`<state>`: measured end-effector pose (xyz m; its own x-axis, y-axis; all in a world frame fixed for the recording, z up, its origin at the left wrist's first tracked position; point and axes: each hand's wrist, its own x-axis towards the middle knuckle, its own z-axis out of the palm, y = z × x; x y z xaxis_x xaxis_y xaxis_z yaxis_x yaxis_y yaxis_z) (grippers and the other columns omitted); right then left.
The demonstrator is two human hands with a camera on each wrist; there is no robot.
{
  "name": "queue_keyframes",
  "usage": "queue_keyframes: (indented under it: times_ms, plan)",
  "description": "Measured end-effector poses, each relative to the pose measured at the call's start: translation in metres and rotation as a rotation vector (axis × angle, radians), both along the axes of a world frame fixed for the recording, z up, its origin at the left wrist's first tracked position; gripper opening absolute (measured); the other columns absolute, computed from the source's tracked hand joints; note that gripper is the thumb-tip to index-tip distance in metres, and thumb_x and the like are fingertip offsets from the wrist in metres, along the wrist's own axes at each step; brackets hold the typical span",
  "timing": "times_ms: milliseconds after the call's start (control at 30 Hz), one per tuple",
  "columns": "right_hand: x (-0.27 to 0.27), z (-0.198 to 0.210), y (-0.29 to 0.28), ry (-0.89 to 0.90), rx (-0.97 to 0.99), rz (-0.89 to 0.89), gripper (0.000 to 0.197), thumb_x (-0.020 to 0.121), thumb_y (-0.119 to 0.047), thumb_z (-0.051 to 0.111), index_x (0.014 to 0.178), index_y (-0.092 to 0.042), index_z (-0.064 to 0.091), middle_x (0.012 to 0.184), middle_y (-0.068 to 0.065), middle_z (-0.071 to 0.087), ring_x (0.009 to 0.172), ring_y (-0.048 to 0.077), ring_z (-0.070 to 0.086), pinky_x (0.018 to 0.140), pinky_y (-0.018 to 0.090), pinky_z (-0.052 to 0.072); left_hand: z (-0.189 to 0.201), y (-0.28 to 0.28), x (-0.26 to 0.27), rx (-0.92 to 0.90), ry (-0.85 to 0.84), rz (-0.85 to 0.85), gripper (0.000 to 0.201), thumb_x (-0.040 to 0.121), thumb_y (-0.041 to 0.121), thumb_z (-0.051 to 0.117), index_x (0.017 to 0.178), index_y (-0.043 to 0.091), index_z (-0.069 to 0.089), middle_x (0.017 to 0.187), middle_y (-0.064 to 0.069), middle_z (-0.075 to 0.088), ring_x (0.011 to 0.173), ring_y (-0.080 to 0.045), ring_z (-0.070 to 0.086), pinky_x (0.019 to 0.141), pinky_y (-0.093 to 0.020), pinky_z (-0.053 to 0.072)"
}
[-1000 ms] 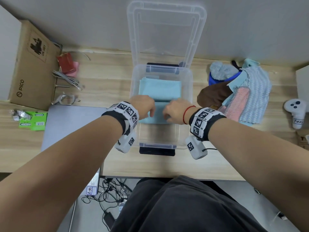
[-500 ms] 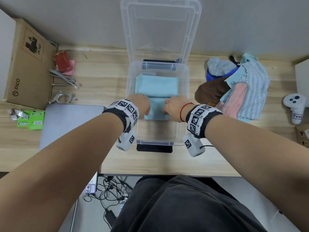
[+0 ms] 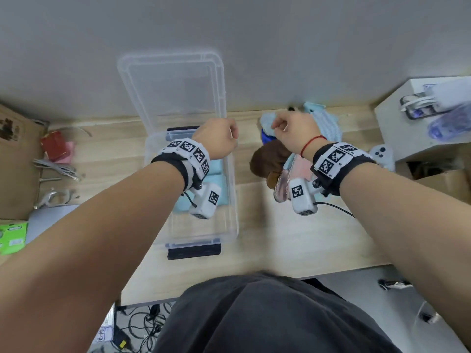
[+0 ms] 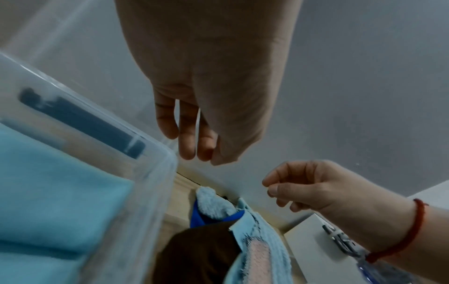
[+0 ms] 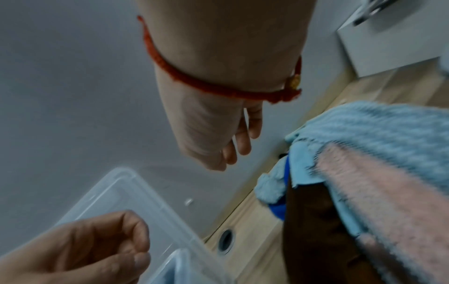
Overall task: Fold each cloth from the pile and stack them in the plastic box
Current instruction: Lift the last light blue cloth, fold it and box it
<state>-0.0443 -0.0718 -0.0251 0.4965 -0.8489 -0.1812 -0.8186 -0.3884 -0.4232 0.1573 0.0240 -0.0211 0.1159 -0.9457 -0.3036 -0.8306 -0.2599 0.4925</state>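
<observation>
My left hand (image 3: 219, 138) hangs over the far end of the box (image 3: 233, 200), fingers loosely curled, holding nothing. My right hand (image 3: 293, 133) is above the pile (image 3: 328, 123), also loosely curled and empty. The folded blue cloth (image 4: 48, 192) lies inside the box, half hidden in the head view by my left wrist and its camera. My right arm covers much of the pile; only brown (image 3: 267, 159), pink and pale blue edges show on the surface (image 3: 267, 238).
</observation>
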Motion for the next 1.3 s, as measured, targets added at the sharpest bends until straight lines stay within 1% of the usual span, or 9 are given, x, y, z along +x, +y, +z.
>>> queue_keyframes:
  times_ms: [267,433,567,767,900,1067,1167,1200,1300]
  plan:
    - [-0.119,-0.048,-0.041,0.164,0.187,-0.276,0.049,0.088,-0.026,0.063,0.132,-0.014,0.045,0.131,0.014,0.051,0.112,0.033,0.056,0.090,0.037,0.046,-0.036,-0.053,-0.093,0.092,0.060,0.001,0.017,0.077,0.017,0.055,0.072,0.032,0.062,0.079,0.009,0.063,0.076,-0.016,0.062,0.072,-0.030,0.053]
    - [-0.157,-0.084,-0.055,0.142,0.337,-0.406,0.068,0.087,-0.024,0.063,0.143,-0.010,0.026,0.131,0.017,0.052,0.112,0.036,0.057,0.094,0.045,0.050,-0.065,-0.074,-0.134,0.162,0.122,0.002,0.013,0.081,0.020,0.059,0.083,0.033,0.061,0.087,0.010,0.068,0.082,-0.010,0.064,0.080,-0.029,0.054]
    - [-0.167,-0.100,-0.066,0.048,0.364,-0.379,0.067,0.086,-0.025,0.066,0.140,-0.012,0.028,0.128,0.014,0.053,0.107,0.033,0.060,0.094,0.042,0.051,-0.085,-0.091,-0.151,0.137,0.060,0.052,0.040,0.082,0.025,0.065,0.120,0.020,0.055,0.117,-0.005,0.058,0.103,-0.022,0.058,0.089,-0.031,0.047]
    - [-0.166,-0.108,-0.079,0.013,0.322,-0.276,0.045,0.088,-0.017,0.058,0.131,-0.013,0.046,0.106,0.011,0.065,0.096,0.031,0.062,0.076,0.029,0.043,-0.100,-0.113,-0.156,0.134,0.115,0.146,0.079,0.077,0.048,0.071,0.140,0.023,0.031,0.134,-0.011,0.035,0.109,-0.023,0.051,0.100,-0.037,0.042]
    - [-0.154,-0.111,-0.082,-0.197,0.419,-0.160,0.029,0.086,-0.002,0.056,0.100,-0.024,0.069,0.109,0.003,0.053,0.107,0.024,0.055,0.100,0.033,0.043,-0.101,-0.120,-0.170,0.144,0.184,0.141,0.092,0.068,0.057,0.076,0.142,0.027,0.030,0.135,-0.009,0.034,0.110,-0.018,0.045,0.101,-0.033,0.038]
    - [-0.150,-0.104,-0.088,-0.249,0.424,-0.254,0.028,0.085,0.004,0.051,0.078,-0.020,0.065,0.110,0.001,0.051,0.100,0.017,0.055,0.094,0.026,0.045,-0.104,-0.130,-0.171,0.148,0.212,0.387,0.063,0.089,0.056,0.053,0.132,0.010,0.045,0.128,-0.009,0.054,0.118,-0.023,0.052,0.096,-0.031,0.039]
    - [-0.150,-0.101,-0.090,-0.257,0.394,-0.305,0.009,0.090,-0.019,0.053,0.098,-0.020,0.055,0.102,0.000,0.059,0.089,0.019,0.060,0.087,0.036,0.050,-0.094,-0.134,-0.161,0.200,0.158,0.355,0.027,0.098,0.029,0.046,0.094,0.010,0.065,0.092,-0.006,0.066,0.094,-0.026,0.061,0.081,-0.028,0.044]
    - [-0.150,-0.102,-0.090,-0.273,0.432,-0.320,0.022,0.090,-0.033,0.056,0.107,-0.020,0.050,0.103,-0.002,0.062,0.088,0.017,0.061,0.085,0.037,0.052,-0.092,-0.134,-0.157,0.198,0.140,0.327,0.023,0.095,0.020,0.049,0.083,0.012,0.065,0.083,-0.005,0.065,0.088,-0.026,0.061,0.083,-0.030,0.048]
    - [-0.149,-0.101,-0.086,-0.174,0.492,-0.263,0.057,0.084,-0.050,0.066,0.126,-0.019,0.042,0.109,-0.002,0.062,0.093,0.018,0.062,0.084,0.034,0.051,-0.086,-0.132,-0.148,0.246,0.089,0.231,0.020,0.088,0.024,0.065,0.101,0.009,0.072,0.097,-0.007,0.069,0.094,-0.021,0.061,0.090,-0.028,0.048]
